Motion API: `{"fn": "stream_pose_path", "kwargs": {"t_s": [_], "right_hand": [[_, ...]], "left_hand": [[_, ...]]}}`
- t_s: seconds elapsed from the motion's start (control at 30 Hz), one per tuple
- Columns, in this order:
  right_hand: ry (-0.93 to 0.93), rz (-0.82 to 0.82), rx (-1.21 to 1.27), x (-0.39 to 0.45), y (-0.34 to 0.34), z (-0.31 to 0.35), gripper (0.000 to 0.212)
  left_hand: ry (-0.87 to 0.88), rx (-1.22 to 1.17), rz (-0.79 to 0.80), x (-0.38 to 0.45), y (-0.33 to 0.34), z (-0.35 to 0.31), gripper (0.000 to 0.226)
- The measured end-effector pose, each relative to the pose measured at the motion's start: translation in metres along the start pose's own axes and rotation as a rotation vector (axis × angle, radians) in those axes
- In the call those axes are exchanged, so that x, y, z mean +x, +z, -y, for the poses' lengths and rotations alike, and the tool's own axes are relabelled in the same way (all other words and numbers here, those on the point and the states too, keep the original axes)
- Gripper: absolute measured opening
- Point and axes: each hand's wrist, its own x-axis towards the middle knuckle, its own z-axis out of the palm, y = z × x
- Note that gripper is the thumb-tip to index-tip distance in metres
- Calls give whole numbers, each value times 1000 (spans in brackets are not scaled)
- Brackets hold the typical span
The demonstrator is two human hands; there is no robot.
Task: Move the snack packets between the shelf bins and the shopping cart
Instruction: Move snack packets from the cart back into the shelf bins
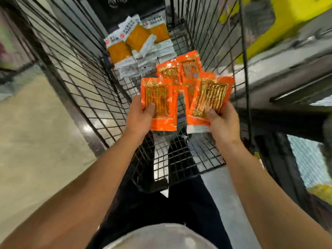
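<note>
The black wire-mesh shopping cart (75, 74) fills the view, its basket open below both arms. At the cart's far end lies a heap of white-edged packets with amber-orange windows (136, 45), overlapping one another against the far wall. Just nearer, toward the cart's middle, sit more bright orange foil snack packets (188, 67), partly hidden behind the ones being held. The left hand (140, 115) grips one orange foil packet with gold strips (158, 103) by its lower left edge, thumb pressed on the front, the other fingers hidden behind it. The right hand (221, 123) pinches a second orange packet, tilted (212, 96), at its lower corner, thumb on top, with further packets fanned behind. Both held packets hover above the cart's floor, side by side, slightly apart.
</note>
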Motion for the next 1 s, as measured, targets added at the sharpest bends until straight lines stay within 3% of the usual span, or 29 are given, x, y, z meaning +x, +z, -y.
{"fn": "stream_pose_path", "kwargs": {"t_s": [0.13,0.5,1.0], "right_hand": [[-25,-5,107,-43,-33,7,24],[-118,-86,349,-148,-90,10,23],[-315,-407,519,-323,-102,-27,29]], "left_hand": [[-14,-110,-18,-57,-10,-15,20],[171,-223,-22,-180,-26,-42,12],[515,-211,292,-277,-67,-33,19]]}}
